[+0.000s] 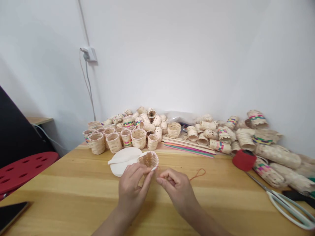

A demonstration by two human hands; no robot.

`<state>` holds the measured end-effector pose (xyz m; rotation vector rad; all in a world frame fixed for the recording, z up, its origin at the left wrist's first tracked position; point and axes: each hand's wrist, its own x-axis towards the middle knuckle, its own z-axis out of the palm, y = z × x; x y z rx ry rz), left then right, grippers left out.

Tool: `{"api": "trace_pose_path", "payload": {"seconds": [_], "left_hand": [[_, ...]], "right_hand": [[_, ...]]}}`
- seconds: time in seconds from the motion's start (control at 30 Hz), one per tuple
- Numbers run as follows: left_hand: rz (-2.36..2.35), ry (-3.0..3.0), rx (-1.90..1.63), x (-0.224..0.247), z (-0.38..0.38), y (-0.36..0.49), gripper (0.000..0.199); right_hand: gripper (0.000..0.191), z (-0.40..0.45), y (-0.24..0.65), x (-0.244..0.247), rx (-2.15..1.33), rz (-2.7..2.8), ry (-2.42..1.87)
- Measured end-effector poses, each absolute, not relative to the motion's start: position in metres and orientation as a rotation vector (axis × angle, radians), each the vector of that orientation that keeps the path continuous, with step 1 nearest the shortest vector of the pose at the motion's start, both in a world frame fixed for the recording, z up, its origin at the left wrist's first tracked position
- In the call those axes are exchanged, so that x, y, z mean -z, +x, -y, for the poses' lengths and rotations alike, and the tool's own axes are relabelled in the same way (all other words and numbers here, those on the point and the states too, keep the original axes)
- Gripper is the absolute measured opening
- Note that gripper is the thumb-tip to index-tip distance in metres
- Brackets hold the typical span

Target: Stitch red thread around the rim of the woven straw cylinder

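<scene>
A small woven basket (149, 159) is tipped with its mouth toward me, and red-and-white stitching runs along part of its rim. My left hand (134, 183) pinches the near edge of that rim, where a white binding strip (134, 159) lies; the strip's loose end reaches out to the left. Just right of the basket, my right hand (176, 186) is closed in a pinch on thin orange thread (198, 173), whose loop trails on the table behind the knuckles. Whether a needle sits between those fingertips is too small to see. Under the strip is a round white disc (120, 167).
Finished-looking baskets (114, 143) stand at the back left, with piled woven tubes (219, 132) along the wall. Coloured flat strips (189, 149) lie mid-back. At right are scissors (283, 203) and a red pincushion-like object (243, 160). A red stool (27, 168) stands left.
</scene>
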<state>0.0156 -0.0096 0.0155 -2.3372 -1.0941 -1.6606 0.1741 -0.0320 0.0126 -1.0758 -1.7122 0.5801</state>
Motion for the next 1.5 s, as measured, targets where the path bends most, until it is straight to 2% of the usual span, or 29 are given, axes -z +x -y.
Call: {"api": "trace_pose_path", "payload": {"seconds": [0.1, 0.23, 0.43, 0.57, 0.8, 1.03, 1.1, 1.23, 1.5], "left_hand": [[1.159, -2.309, 1.642, -0.015, 0.004, 0.013, 0.011], [1.166, -2.341, 1.608, -0.017, 0.000, 0.012, 0.012], [1.187, -2.479, 1.559, -0.017, 0.006, 0.017, 0.013], [1.109, -2.586, 1.495, -0.013, 0.012, 0.022, 0.011], [1.016, -2.598, 1.512, -0.008, 0.016, 0.028, 0.008], [1.044, -2.800, 1.550, -0.018, 0.019, 0.020, 0.020], [1.117, -2.766, 1.633, -0.025, 0.016, 0.014, 0.026], [1.183, -2.660, 1.694, -0.031, 0.005, 0.003, 0.017], [1.547, -2.773, 1.598, -0.030, -0.001, 0.003, 0.024]], "right_hand": [[0.030, 0.044, 0.178, -0.015, -0.294, 1.904, -0.923], [0.033, 0.046, 0.195, -0.026, -0.163, 1.988, -0.793], [0.030, 0.012, 0.246, -0.029, -0.046, 1.821, -1.278], [0.028, 0.012, 0.252, -0.031, 0.085, 1.770, -1.235], [0.026, 0.024, 0.223, -0.022, -0.091, 2.133, -0.908], [0.024, 0.016, 0.230, -0.010, -0.260, 2.268, -0.898], [0.025, 0.015, 0.233, -0.011, -0.261, 2.297, -0.901], [0.033, 0.015, 0.233, -0.015, -0.186, 2.331, -0.898], [0.037, 0.023, 0.236, -0.031, -0.018, 2.377, -0.872]]}}
